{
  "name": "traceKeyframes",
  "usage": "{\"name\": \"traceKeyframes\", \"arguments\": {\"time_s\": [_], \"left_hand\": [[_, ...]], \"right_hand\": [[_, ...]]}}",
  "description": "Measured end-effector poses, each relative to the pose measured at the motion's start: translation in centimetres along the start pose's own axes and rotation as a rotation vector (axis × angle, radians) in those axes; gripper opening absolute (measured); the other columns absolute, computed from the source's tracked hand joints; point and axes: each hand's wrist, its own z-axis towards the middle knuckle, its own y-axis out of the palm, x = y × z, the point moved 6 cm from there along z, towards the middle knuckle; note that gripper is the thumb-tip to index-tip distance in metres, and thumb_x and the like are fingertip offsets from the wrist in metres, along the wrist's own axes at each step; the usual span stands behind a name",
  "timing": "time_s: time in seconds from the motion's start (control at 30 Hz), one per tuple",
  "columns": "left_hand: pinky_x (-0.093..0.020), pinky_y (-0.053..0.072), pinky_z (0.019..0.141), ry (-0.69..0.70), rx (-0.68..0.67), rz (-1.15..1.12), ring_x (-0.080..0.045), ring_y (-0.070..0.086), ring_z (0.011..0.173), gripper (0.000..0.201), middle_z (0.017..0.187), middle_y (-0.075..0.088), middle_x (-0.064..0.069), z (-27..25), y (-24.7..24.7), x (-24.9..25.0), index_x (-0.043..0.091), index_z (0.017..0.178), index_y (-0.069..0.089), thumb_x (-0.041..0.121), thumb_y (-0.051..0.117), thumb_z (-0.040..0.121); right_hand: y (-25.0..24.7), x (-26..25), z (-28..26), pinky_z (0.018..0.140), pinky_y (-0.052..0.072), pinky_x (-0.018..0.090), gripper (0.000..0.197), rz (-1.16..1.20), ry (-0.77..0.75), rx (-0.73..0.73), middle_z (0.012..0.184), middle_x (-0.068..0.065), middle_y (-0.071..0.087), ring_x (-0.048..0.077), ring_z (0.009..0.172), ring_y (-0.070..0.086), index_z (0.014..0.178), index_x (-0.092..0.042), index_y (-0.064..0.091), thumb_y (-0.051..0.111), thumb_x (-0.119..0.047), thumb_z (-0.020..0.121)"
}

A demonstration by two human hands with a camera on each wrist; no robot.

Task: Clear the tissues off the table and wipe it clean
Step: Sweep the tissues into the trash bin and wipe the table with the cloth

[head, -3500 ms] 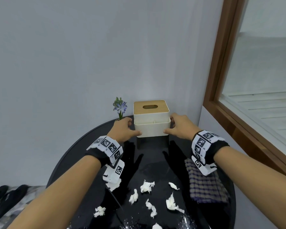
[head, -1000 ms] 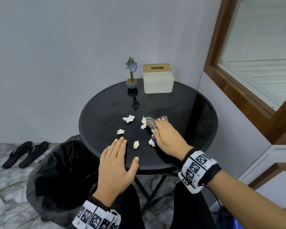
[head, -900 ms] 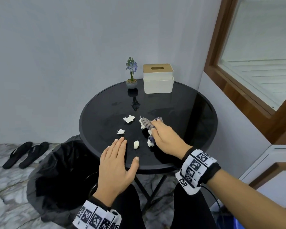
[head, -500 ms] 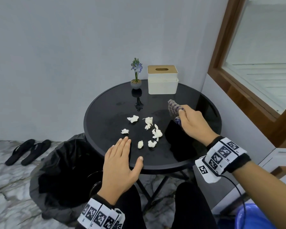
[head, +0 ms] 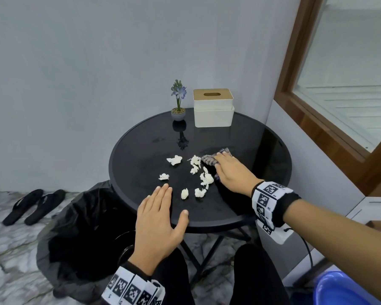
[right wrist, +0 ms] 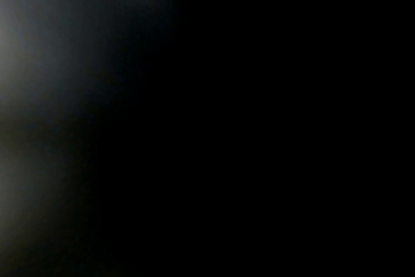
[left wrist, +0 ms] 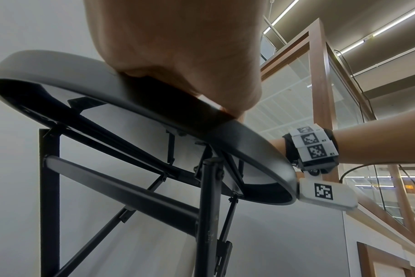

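Several crumpled white tissues point(head: 195, 164) lie scattered on the round black table point(head: 262, 150), from a piece at the left point(head: 163, 176) to two near the front point(head: 184, 193). My right hand point(head: 221, 165) holds a bunched checked cloth point(head: 208, 159) down on the tabletop, just right of the tissues. My left hand point(head: 163, 205) rests flat and open on the table's front edge, fingers straight. In the left wrist view the palm point(left wrist: 178, 46) sits on the table rim point(left wrist: 249, 138). The right wrist view is dark.
A bin lined with a black bag point(head: 79, 227) stands below the table's front left. At the back stand a white tissue box point(head: 213, 108) and a small flower pot point(head: 178, 113). Black slippers point(head: 31, 205) lie on the floor at left. A wood-framed window lies to the right.
Half a second ago my right hand held the cloth lifted at the table's right; now it is down on the tabletop beside the tissues. The left hand has stayed put.
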Motion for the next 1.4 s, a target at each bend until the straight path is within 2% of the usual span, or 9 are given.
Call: {"name": "traceKeyframes", "arguments": {"time_s": [0.23, 0.43, 0.57, 0.67, 0.8, 1.0, 1.17, 1.3, 1.4], "left_hand": [[-0.037, 0.024, 0.116, 0.004, 0.010, 0.006, -0.017, 0.036, 0.141, 0.069, 0.150, 0.045, -0.002, 0.0, 0.1, 0.0, 0.011, 0.141, 0.049, 0.055, 0.040, 0.088], [-0.037, 0.025, 0.116, -0.006, 0.012, -0.004, -0.017, 0.036, 0.141, 0.069, 0.150, 0.045, -0.001, -0.1, 0.0, -0.2, 0.011, 0.140, 0.049, 0.055, 0.042, 0.088], [-0.039, 0.026, 0.116, -0.007, 0.012, -0.012, -0.017, 0.037, 0.141, 0.069, 0.149, 0.045, -0.001, -0.1, 0.0, -0.2, 0.012, 0.140, 0.050, 0.056, 0.042, 0.088], [-0.038, 0.023, 0.117, -0.002, 0.006, -0.013, -0.015, 0.033, 0.142, 0.070, 0.151, 0.043, 0.001, -0.1, -0.2, -0.3, 0.013, 0.142, 0.048, 0.058, 0.040, 0.088], [-0.037, 0.022, 0.118, -0.005, 0.010, -0.027, -0.012, 0.032, 0.143, 0.071, 0.152, 0.041, 0.004, -0.3, -0.5, -0.7, 0.016, 0.143, 0.047, 0.062, 0.039, 0.088], [-0.038, 0.020, 0.119, -0.031, 0.018, -0.052, -0.011, 0.028, 0.144, 0.074, 0.153, 0.039, 0.004, -1.0, -0.8, -1.4, 0.015, 0.144, 0.044, 0.063, 0.038, 0.088], [-0.037, 0.019, 0.119, -0.030, 0.020, -0.047, -0.012, 0.028, 0.144, 0.075, 0.153, 0.039, 0.003, -0.9, -0.7, -1.3, 0.014, 0.144, 0.044, 0.063, 0.038, 0.088], [-0.039, 0.022, 0.118, -0.027, 0.038, -0.045, -0.015, 0.032, 0.143, 0.074, 0.151, 0.043, 0.001, -1.0, -0.7, -1.3, 0.012, 0.142, 0.047, 0.061, 0.039, 0.087], [-0.039, 0.022, 0.117, -0.022, 0.040, -0.042, -0.016, 0.033, 0.143, 0.073, 0.150, 0.043, 0.001, -0.9, -0.6, -1.3, 0.012, 0.142, 0.047, 0.060, 0.040, 0.088]], "right_hand": [[-0.1, -2.5, -0.2, 0.096, 0.032, 0.031, 0.035, 0.105, -0.001, -0.057, 0.130, 0.014, 0.052, 0.030, 0.117, 0.049, 0.130, -0.005, 0.047, 0.033, -0.017, 0.101], [1.3, -5.1, -0.8, 0.087, 0.046, 0.042, 0.026, 0.207, -0.008, -0.106, 0.104, 0.008, 0.061, 0.029, 0.090, 0.058, 0.114, -0.012, 0.052, 0.031, -0.023, 0.101], [1.3, -6.1, -1.4, 0.079, 0.050, 0.037, 0.027, 0.398, 0.083, -0.098, 0.090, 0.008, 0.067, 0.022, 0.080, 0.062, 0.106, -0.014, 0.054, 0.031, -0.026, 0.100], [0.3, -6.1, -1.5, 0.078, 0.049, 0.036, 0.028, 0.478, 0.142, -0.033, 0.096, 0.010, 0.068, 0.025, 0.086, 0.064, 0.111, -0.021, 0.056, 0.033, -0.031, 0.100], [-2.5, -5.0, -2.4, 0.073, 0.042, 0.029, 0.028, 0.457, 0.178, 0.142, 0.097, 0.011, 0.068, 0.025, 0.087, 0.063, 0.114, -0.016, 0.057, 0.035, -0.029, 0.100], [-4.4, -3.2, -5.4, 0.071, 0.050, 0.044, 0.023, 0.142, 0.103, 0.257, 0.086, 0.008, 0.067, 0.033, 0.077, 0.062, 0.106, -0.016, 0.051, 0.033, -0.028, 0.100], [-0.6, -3.5, -7.4, 0.078, 0.049, 0.037, 0.024, -0.138, 0.100, 0.167, 0.106, 0.007, 0.065, 0.031, 0.096, 0.063, 0.105, -0.011, 0.058, 0.040, -0.024, 0.095], [0.1, -4.8, -7.5, 0.079, 0.047, 0.038, 0.043, -0.247, 0.126, 0.156, 0.114, 0.007, 0.070, 0.024, 0.109, 0.063, 0.102, -0.012, 0.067, 0.033, -0.037, 0.092], [-0.2, -4.4, -7.2, 0.095, 0.039, 0.039, 0.048, -0.213, 0.112, 0.086, 0.134, 0.002, 0.058, 0.023, 0.123, 0.050, 0.123, -0.017, 0.059, 0.031, -0.041, 0.092]]}}
